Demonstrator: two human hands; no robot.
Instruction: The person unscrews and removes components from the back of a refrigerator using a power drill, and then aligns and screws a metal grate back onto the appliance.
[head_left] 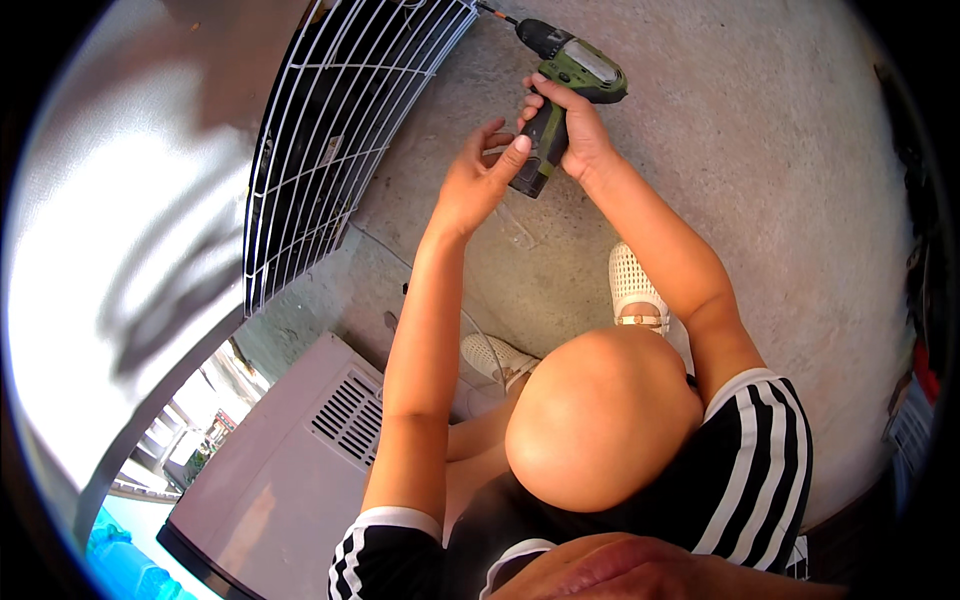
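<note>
A green and black cordless drill (590,70) is in my right hand (585,135), whose fingers wrap around its handle. Its long bit points up and left, with the tip at the upper corner of a white wire grille (350,110). My left hand (480,178) is beside the drill's battery base, thumb out and fingers loosely bent and apart. The thumb tip overlaps the base in view; whether it presses on it I cannot tell. Behind the grille lies a dark panel with a small label.
At lower left stands a pale casing (270,470) with a slotted vent (350,415). A thin cable (380,245) runs from the grille past my left forearm. My cream perforated shoes (632,280) rest on the concrete floor (780,180). Dark items line the far right edge.
</note>
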